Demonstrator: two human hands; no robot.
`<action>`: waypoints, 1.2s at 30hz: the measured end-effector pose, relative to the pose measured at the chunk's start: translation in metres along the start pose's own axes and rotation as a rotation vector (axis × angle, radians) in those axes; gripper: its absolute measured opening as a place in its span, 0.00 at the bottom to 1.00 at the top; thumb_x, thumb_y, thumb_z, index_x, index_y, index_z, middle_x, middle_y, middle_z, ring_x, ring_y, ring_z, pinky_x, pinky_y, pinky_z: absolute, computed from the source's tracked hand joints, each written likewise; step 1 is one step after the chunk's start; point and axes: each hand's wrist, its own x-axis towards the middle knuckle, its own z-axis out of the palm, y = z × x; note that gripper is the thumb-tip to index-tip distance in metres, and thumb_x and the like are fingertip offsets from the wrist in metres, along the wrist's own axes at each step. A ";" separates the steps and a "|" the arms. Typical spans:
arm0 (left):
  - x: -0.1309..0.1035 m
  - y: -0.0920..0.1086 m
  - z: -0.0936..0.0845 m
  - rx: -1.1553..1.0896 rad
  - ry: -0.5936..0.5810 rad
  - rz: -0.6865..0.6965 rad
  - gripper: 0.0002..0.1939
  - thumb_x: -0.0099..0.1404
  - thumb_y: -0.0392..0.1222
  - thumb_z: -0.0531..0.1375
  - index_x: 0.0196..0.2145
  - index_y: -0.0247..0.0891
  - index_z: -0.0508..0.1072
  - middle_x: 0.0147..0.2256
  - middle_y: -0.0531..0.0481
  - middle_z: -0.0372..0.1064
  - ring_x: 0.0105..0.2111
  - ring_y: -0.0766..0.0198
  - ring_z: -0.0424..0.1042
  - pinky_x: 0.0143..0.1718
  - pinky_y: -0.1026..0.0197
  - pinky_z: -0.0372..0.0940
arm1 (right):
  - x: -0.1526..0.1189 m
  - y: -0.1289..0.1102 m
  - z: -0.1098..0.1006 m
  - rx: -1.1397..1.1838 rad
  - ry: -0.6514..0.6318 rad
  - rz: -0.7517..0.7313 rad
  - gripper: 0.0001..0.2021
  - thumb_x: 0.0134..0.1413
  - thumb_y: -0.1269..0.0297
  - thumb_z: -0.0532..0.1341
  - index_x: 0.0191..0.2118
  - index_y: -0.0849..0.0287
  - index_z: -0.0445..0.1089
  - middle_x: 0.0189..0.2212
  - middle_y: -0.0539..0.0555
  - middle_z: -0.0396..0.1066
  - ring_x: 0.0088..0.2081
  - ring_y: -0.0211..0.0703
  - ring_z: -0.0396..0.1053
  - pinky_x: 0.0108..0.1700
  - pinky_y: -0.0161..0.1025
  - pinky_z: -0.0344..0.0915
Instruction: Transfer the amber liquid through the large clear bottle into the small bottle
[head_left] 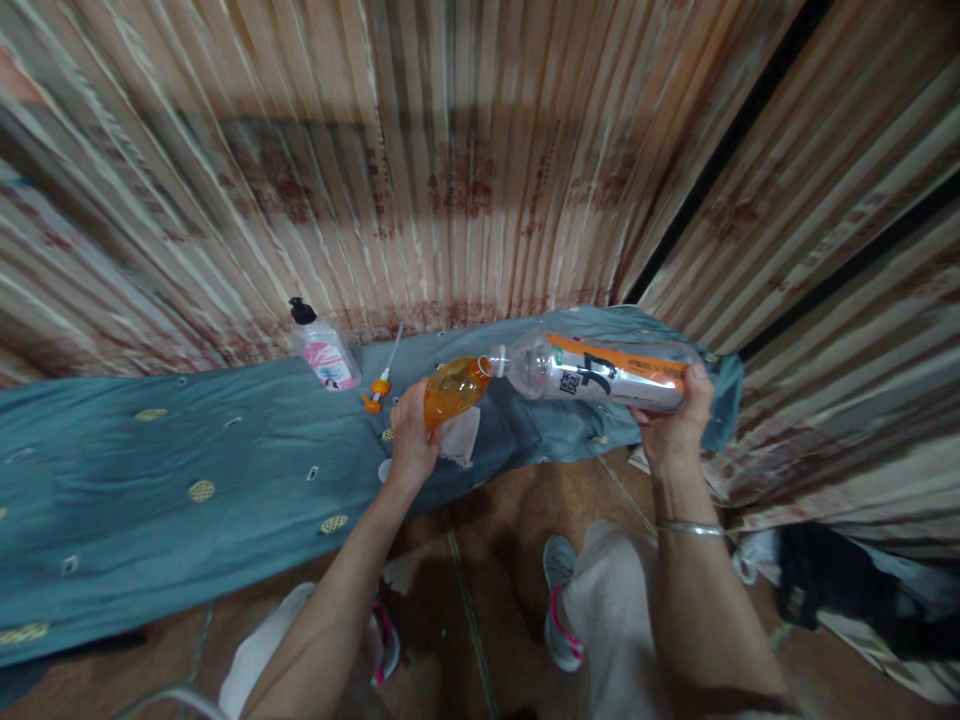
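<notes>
Left hand [414,435] round the amber bottle [454,390], right hand [675,420] gripping the big bottle [600,374] near its base, mouths close above the desk's [262,450] right end; thin plastic, likely squashy, best cradled mid-body.

Clear bottle [531,367], silver-orange label [637,378]: large black characters [598,374], unclear. Pink-labelled bottle [327,358]: print too small.

Orange bottle [453,390]: translucent, uncapped, tilted, mouth up toward clear bottle [534,366]. Latter: larger, transparent, silver-and-orange label with dark characters, uncapped, lying nearly level in the air. Mouths meet or nearly so; contact unclear. Both over blue-green cloth [255,450].
</notes>
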 end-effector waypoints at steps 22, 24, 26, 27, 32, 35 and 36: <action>-0.001 -0.001 0.001 -0.023 0.005 -0.008 0.34 0.66 0.48 0.59 0.67 0.37 0.57 0.62 0.33 0.65 0.63 0.43 0.64 0.64 0.38 0.58 | -0.001 -0.001 0.000 -0.022 -0.003 0.004 0.23 0.40 0.41 0.65 0.34 0.56 0.71 0.25 0.46 0.68 0.20 0.33 0.60 0.12 0.28 0.43; 0.000 -0.001 0.001 -0.021 -0.001 -0.011 0.34 0.65 0.47 0.59 0.67 0.37 0.57 0.62 0.33 0.64 0.64 0.43 0.63 0.64 0.38 0.58 | -0.001 0.000 0.000 -0.024 -0.004 0.005 0.23 0.39 0.41 0.65 0.33 0.56 0.70 0.25 0.46 0.68 0.20 0.33 0.59 0.12 0.28 0.44; 0.000 -0.001 0.001 -0.014 -0.008 -0.015 0.35 0.65 0.46 0.59 0.67 0.37 0.57 0.62 0.34 0.64 0.64 0.43 0.63 0.65 0.39 0.58 | 0.000 0.001 -0.001 -0.022 0.002 0.003 0.23 0.39 0.41 0.65 0.33 0.56 0.70 0.25 0.46 0.68 0.20 0.33 0.60 0.12 0.28 0.43; 0.000 -0.001 0.001 -0.011 -0.007 -0.016 0.35 0.65 0.47 0.59 0.67 0.38 0.57 0.62 0.34 0.64 0.64 0.43 0.63 0.65 0.39 0.58 | 0.001 0.001 -0.001 -0.020 0.006 0.000 0.23 0.39 0.41 0.65 0.33 0.56 0.70 0.25 0.46 0.68 0.20 0.33 0.60 0.12 0.28 0.43; -0.001 -0.002 0.004 -0.001 0.026 -0.009 0.33 0.67 0.50 0.57 0.67 0.38 0.57 0.61 0.34 0.65 0.63 0.43 0.65 0.64 0.38 0.59 | 0.002 0.002 -0.001 -0.005 0.001 -0.001 0.21 0.41 0.42 0.65 0.33 0.55 0.70 0.26 0.46 0.68 0.21 0.33 0.60 0.13 0.27 0.43; -0.001 -0.001 0.004 0.008 0.022 -0.017 0.34 0.67 0.50 0.58 0.67 0.38 0.57 0.61 0.34 0.65 0.63 0.43 0.64 0.65 0.38 0.58 | 0.001 0.001 -0.001 -0.008 -0.013 -0.007 0.22 0.39 0.41 0.65 0.33 0.55 0.70 0.25 0.46 0.68 0.20 0.33 0.60 0.12 0.27 0.44; -0.001 -0.001 0.003 0.008 0.017 -0.019 0.34 0.66 0.49 0.59 0.67 0.38 0.57 0.61 0.34 0.65 0.63 0.43 0.64 0.65 0.38 0.58 | 0.001 0.000 -0.001 -0.012 -0.014 -0.008 0.22 0.39 0.41 0.65 0.33 0.55 0.71 0.25 0.46 0.68 0.20 0.33 0.60 0.12 0.28 0.44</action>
